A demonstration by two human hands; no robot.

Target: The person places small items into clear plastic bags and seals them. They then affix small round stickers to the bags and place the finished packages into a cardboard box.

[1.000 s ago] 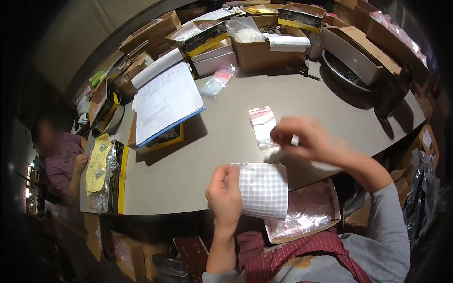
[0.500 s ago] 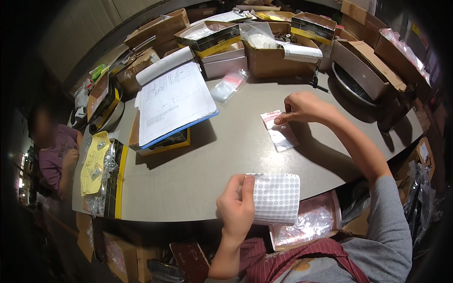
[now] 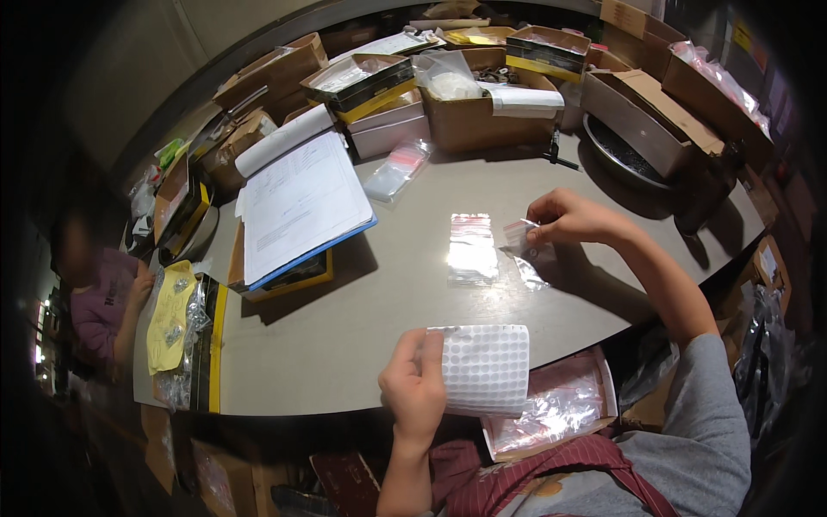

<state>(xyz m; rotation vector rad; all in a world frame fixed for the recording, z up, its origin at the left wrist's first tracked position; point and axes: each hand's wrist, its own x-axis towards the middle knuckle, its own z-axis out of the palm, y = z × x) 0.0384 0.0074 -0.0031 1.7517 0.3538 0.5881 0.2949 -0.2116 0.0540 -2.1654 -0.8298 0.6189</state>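
Observation:
My left hand (image 3: 413,379) is closed on a sheet of round stickers (image 3: 482,369), thumb on top, over the table's near edge. Rows of pale grey dots cover its white face. Farther right, my right hand (image 3: 573,217) pinches the top of a small clear zip bag (image 3: 531,265), whose lower end hangs close to the tabletop. I cannot tell whether that end touches the table. Just left of it lies a shiny stack of zip bags (image 3: 472,250) with red strips along the top.
A blue clipboard with papers (image 3: 301,207) leans on a box at the left. Near my lap sits an open box of plastic bags (image 3: 551,405). Cardboard boxes (image 3: 491,116) line the back, a round black tray (image 3: 624,151) the right. A person (image 3: 103,297) is at far left.
My right hand has lifted one zip bag and moved it slightly right, off the stack. The stack now shows uncovered. My left hand still holds the sticker sheet; the whole view has shifted slightly.

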